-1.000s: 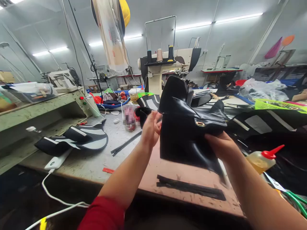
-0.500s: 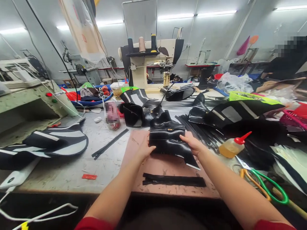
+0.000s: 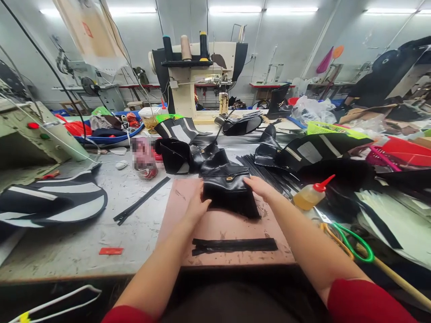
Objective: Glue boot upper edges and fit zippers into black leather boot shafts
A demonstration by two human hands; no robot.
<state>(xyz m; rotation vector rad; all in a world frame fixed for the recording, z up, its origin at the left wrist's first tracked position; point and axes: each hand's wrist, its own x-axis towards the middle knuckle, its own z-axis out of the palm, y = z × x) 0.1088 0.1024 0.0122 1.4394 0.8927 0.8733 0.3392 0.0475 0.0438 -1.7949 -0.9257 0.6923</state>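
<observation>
A shiny black leather boot upper (image 3: 224,184) with a small gold fitting lies over the pink board (image 3: 171,215). My left hand (image 3: 198,204) grips its left edge, the thumb on the near side. My right hand (image 3: 262,187) holds the right edge between thumb and fingers, which are partly hidden. The upper's near part shows a dull black surface. Closer to the table edge a black zipper (image 3: 235,245) lies flat across the board. Left of the board, another black zipper (image 3: 141,200) rests slantwise on the table.
Right of my arm are a glue bottle (image 3: 309,196) with a red tip and green-and-orange scissors (image 3: 352,240). More black leather pieces (image 3: 310,154) lie behind. A sewing machine (image 3: 188,89) stands at the back. A person in dark clothes (image 3: 384,76) is at far right.
Both hands have turned the boot upper: its white-edged near corner no longer shows, and a dull black surface now faces me. The camera view has shifted slightly right and down.
</observation>
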